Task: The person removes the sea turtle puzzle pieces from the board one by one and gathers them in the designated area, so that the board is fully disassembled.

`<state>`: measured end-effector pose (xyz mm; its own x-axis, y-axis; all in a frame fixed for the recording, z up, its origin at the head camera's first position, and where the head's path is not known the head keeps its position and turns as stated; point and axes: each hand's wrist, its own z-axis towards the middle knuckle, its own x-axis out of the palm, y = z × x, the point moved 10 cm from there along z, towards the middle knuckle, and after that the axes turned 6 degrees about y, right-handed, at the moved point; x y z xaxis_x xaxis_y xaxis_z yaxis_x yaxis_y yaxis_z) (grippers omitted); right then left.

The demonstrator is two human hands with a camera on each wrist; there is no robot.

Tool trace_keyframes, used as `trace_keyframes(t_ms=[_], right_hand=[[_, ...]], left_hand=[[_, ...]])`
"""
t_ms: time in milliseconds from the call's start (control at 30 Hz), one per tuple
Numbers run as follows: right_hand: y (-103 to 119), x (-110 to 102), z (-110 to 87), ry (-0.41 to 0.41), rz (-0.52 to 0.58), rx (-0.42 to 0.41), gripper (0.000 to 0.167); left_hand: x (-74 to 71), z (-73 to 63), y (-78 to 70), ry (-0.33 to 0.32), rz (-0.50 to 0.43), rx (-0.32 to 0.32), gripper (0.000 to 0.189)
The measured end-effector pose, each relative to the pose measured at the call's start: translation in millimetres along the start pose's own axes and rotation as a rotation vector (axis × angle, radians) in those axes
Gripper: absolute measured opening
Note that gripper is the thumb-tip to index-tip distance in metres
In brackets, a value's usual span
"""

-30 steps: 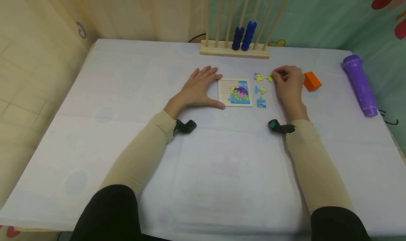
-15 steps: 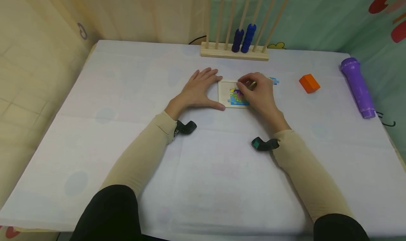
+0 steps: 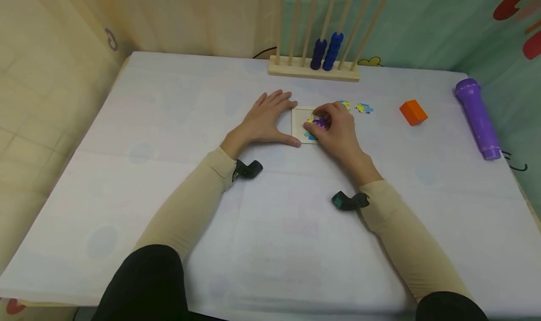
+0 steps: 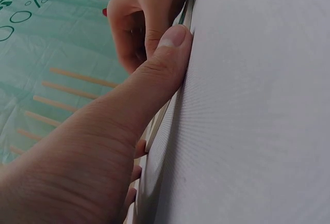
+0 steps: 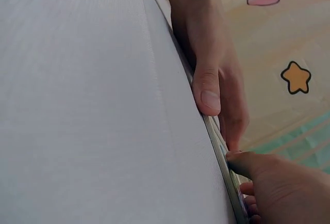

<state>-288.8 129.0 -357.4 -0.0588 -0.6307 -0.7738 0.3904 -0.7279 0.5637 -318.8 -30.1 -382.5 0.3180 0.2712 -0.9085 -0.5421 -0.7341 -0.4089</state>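
A small jigsaw puzzle board (image 3: 298, 119) with a pale frame lies flat on the table. Its left side is framed by my left hand (image 3: 264, 119), whose fingers are spread straight, fingertips at the upper left corner and thumb at the lower left. My right hand (image 3: 340, 133) bends over the board, thumb and forefinger apart on either side of a purple patch (image 3: 322, 122) of the picture. Whether it grips a piece there is hidden. Behind that hand lie two loose puzzle pieces, one partly covered piece (image 3: 345, 105) and one yellow-and-blue piece (image 3: 364, 108).
An orange block (image 3: 413, 113) lies to the right, and a purple flashlight-shaped tube (image 3: 478, 119) rests by the right table edge. At the back stands a wooden bead rack (image 3: 313, 72) with upright rods and blue beads. White cloth (image 3: 270, 246) covers the table.
My right hand has come left from the loose pieces onto the board, then shifted slightly further left and down. The yellow-and-blue piece stays on the table. My left hand has kept its place.
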Motion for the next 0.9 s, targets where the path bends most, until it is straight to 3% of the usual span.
trace_keyframes(t_ms=[367, 900], right_hand=[[-8.3, 4.0, 8.7, 0.073, 0.079, 0.112, 0.037], [-8.8, 3.4, 8.8, 0.019, 0.090, 0.110, 0.028]], left_hand=[[-1.4, 1.0, -1.1, -0.008, 0.014, -0.006, 0.115], [0.1, 1.6, 0.0, -0.005, 0.004, -0.007, 0.115]])
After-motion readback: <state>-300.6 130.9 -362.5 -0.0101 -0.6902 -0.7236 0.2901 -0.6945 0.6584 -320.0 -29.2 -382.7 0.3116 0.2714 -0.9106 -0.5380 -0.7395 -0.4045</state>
